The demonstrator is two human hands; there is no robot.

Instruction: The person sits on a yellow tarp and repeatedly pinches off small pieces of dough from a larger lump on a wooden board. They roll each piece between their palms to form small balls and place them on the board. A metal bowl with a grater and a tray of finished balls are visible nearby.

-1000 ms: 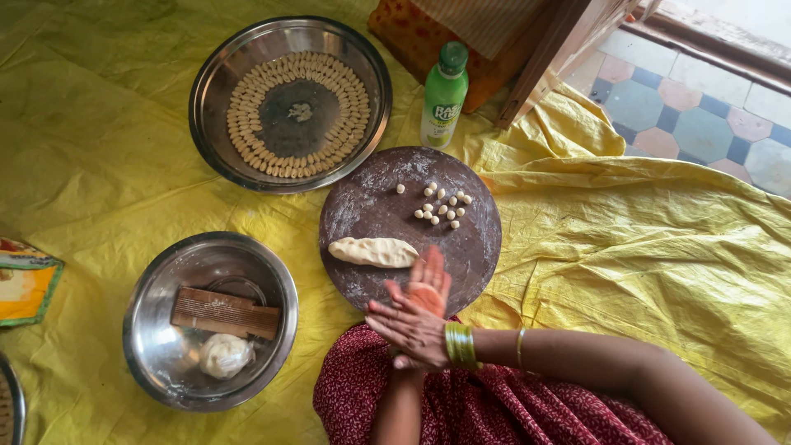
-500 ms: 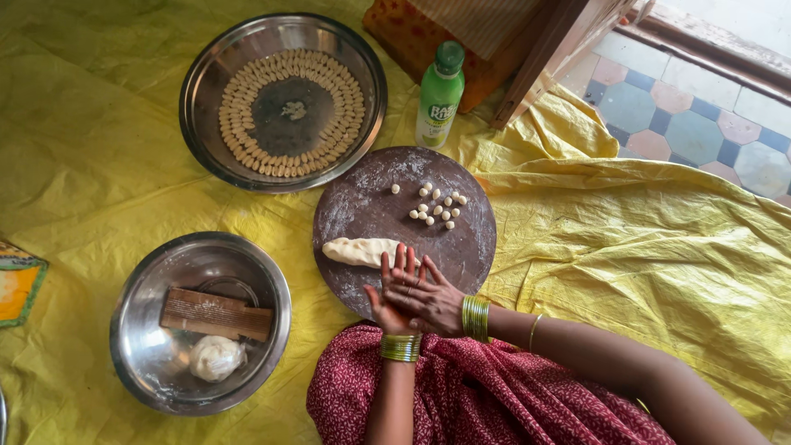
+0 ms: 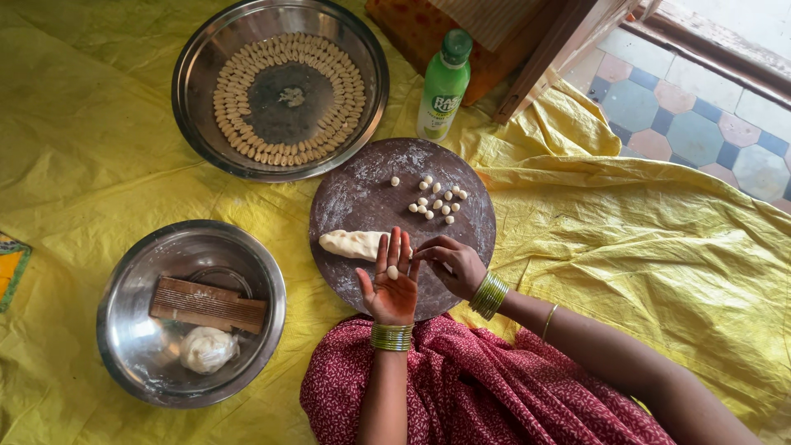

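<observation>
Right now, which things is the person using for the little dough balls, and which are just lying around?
In use:
left hand, open, with a dough ball on the palm
right hand, fingers pinched beside it
dough log
round floured board
pile of small dough balls

Lying about:
green bottle
ridged wooden board in the steel bowl
yellow sheet

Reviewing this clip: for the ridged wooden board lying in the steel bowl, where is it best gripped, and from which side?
Grip the ridged wooden board across its short width, near its right end, coming from above. It lies fairly flat in the steel bowl, with its long edges exposed. The dough ball sits close below, and the bowl wall likely blocks a sideways approach.
</observation>
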